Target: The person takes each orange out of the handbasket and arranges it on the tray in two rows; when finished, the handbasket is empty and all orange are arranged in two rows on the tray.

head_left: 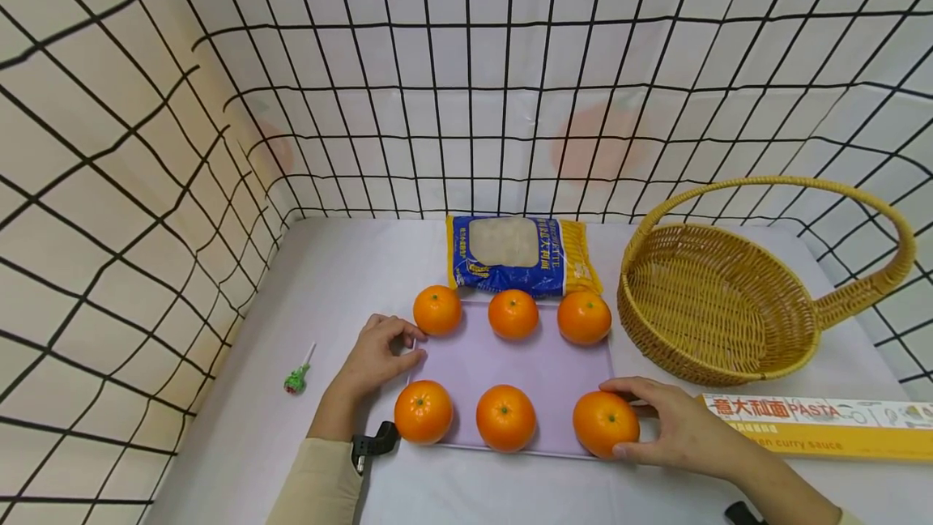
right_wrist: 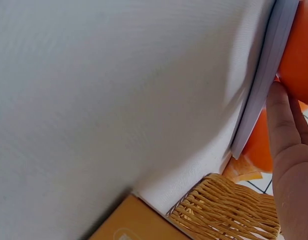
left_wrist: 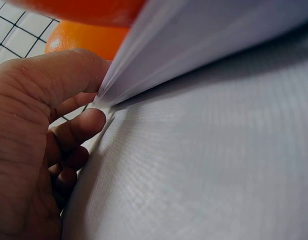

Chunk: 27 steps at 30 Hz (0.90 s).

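Observation:
A flat light-purple tray (head_left: 521,359) bears oranges in two rows of three. At its left edge is my left hand (head_left: 375,355), between the back-left orange (head_left: 437,310) and the front-left orange (head_left: 423,411). The left wrist view has the thumb (left_wrist: 81,72) against the tray's rim (left_wrist: 126,65), other fingers curled beside it. My right hand (head_left: 678,424) holds the front-right orange (head_left: 605,421) between thumb and fingers, at the tray's corner. In the right wrist view a finger (right_wrist: 281,107) lies between that orange (right_wrist: 301,60) and the tray rim (right_wrist: 266,75).
Behind the tray lies a blue and yellow pasta bag (head_left: 506,253). A wicker basket (head_left: 700,306) with a tall handle stands at the right, a long pasta box (head_left: 838,428) in front of it. A green-wrapped lollipop (head_left: 296,379) lies left. Black wire grid panels (head_left: 470,87) surround the table.

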{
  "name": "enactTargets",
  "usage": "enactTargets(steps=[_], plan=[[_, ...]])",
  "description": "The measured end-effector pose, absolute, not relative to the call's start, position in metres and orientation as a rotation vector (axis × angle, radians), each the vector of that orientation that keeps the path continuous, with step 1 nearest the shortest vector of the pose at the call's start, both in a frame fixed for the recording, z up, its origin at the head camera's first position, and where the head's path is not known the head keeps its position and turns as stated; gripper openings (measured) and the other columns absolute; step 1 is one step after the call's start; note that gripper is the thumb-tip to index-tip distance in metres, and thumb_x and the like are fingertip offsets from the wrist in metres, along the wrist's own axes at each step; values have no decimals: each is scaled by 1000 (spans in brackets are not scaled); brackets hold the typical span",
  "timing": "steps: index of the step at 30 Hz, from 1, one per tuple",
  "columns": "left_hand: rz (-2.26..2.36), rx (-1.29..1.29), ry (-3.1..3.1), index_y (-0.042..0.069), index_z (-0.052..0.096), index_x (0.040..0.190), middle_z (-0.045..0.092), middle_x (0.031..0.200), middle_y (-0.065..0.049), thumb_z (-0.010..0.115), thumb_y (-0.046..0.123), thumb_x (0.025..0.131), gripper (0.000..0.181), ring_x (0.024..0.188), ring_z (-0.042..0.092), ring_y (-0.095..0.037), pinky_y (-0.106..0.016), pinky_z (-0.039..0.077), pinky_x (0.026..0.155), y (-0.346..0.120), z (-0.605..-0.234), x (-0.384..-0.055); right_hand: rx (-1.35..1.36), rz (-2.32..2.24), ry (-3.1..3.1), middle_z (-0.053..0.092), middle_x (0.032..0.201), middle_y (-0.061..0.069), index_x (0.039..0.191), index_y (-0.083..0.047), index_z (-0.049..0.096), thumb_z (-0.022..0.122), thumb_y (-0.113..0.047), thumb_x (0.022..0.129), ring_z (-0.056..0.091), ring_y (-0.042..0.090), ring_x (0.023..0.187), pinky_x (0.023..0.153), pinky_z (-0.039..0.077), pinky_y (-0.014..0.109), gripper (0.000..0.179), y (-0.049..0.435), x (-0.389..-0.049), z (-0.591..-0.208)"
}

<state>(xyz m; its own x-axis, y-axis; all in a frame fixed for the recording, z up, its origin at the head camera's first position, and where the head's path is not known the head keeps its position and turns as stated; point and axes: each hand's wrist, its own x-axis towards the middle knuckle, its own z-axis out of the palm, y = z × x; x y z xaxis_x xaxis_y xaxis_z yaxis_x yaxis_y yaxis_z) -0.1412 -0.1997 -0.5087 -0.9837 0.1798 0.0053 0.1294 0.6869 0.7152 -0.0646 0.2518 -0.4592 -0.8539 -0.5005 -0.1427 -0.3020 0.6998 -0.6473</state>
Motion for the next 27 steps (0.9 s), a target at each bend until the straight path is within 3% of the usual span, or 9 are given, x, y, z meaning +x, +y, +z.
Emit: enactTargets(steps=[17,23,27], plan=[[1223,301,2789,26,72,100,61,91,8,81,23,84,19,104,46,-17,-37,39,91,-204,-507,-138,-602,-871,2691,66,135,-1,139,-16,57,78,-63,78,69,17,115,94,57,32,80,251,-58,-445],[1255,291,2696,22,72,102,66,100,4,79,22,87,16,104,52,-18,-40,45,97,-217,-492,-134,-555,-925,2733,64,137,2,140,-18,55,78,-48,87,70,25,116,92,58,33,66,256,-60,-419],[1243,278,2707,19,71,102,68,103,1,76,24,89,15,105,58,-21,-49,48,102,-228,-475,-132,-500,-863,2843,65,137,4,140,-20,55,75,-42,92,68,30,116,92,58,39,57,266,-65,-397]])
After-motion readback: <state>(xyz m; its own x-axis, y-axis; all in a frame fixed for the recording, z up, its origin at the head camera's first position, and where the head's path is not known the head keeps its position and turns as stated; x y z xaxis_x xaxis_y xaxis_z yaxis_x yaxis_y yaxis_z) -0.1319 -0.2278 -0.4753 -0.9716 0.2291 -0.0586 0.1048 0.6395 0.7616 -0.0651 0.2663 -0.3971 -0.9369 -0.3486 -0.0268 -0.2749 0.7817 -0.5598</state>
